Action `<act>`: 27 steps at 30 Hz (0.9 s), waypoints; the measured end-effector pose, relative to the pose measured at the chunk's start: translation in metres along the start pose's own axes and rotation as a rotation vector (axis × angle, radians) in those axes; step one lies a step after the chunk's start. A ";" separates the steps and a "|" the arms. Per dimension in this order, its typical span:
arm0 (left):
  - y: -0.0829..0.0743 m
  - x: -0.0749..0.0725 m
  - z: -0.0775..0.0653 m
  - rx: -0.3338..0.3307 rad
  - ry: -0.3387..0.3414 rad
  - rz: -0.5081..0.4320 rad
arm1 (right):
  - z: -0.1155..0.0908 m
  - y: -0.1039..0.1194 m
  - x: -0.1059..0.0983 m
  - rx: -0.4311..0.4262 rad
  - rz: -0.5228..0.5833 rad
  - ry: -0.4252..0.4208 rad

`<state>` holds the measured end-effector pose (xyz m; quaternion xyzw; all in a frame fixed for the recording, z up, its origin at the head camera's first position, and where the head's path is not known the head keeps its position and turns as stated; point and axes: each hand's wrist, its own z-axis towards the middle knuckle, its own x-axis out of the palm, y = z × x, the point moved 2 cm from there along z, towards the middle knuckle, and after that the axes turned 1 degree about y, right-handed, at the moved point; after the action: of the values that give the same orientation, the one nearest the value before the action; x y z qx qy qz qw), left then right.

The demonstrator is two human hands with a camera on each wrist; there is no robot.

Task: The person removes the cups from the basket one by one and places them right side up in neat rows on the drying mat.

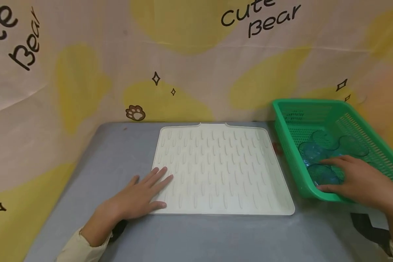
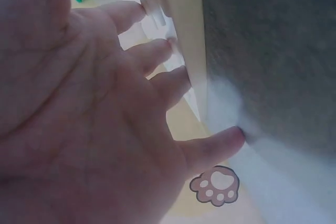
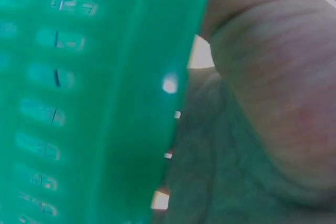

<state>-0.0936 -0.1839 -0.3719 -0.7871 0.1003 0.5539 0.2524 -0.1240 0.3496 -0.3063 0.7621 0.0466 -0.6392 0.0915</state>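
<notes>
My left hand (image 1: pixel 139 196) lies with spread fingers on the left edge of a white ridged drying tray (image 1: pixel 216 171). In the left wrist view the fingertips of the left hand (image 2: pixel 105 93) touch the tray's raised edge (image 2: pixel 186 35), and the little finger reaches the grey surface beside it. My right hand (image 1: pixel 360 178) dips over the near rim of a green plastic basket (image 1: pixel 309 191). Its thumb and fingers grip across a clear blue cup (image 1: pixel 322 175). In the right wrist view the basket wall (image 3: pixel 142 108) hides the fingertips and the cup from sight.
Several more clear blue cups (image 1: pixel 352 145) stand in the basket behind the held one. Tray and basket stand side by side on a grey table (image 1: pixel 196 236). A patterned cloth (image 1: pixel 190 62) hangs behind the table and along its left side.
</notes>
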 end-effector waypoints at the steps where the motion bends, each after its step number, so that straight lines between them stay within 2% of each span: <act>1: 0.000 -0.002 0.002 0.007 -0.001 0.000 | 0.000 -0.001 -0.002 0.005 -0.013 -0.015; 7: -0.003 -0.012 0.009 0.012 -0.026 0.015 | 0.000 -0.003 -0.015 0.063 -0.064 -0.101; 12: -0.004 -0.009 0.009 -0.006 0.006 -0.006 | -0.001 -0.002 -0.017 0.053 -0.088 -0.102; 15: -0.004 -0.007 0.009 -0.006 -0.008 -0.015 | 0.001 -0.002 -0.015 0.052 -0.097 -0.101; 18: -0.004 -0.005 0.007 -0.009 -0.010 -0.019 | 0.004 -0.002 -0.010 0.036 -0.078 -0.090; 23: -0.005 0.001 0.003 -0.027 0.029 -0.040 | 0.007 -0.003 0.000 -0.003 -0.030 -0.058; 27: -0.007 0.003 0.001 -0.016 0.014 -0.061 | 0.005 -0.005 -0.004 -0.021 0.018 -0.073</act>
<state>-0.0906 -0.1772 -0.3733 -0.7956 0.0736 0.5413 0.2620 -0.1306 0.3534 -0.3032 0.7377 0.0430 -0.6653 0.1069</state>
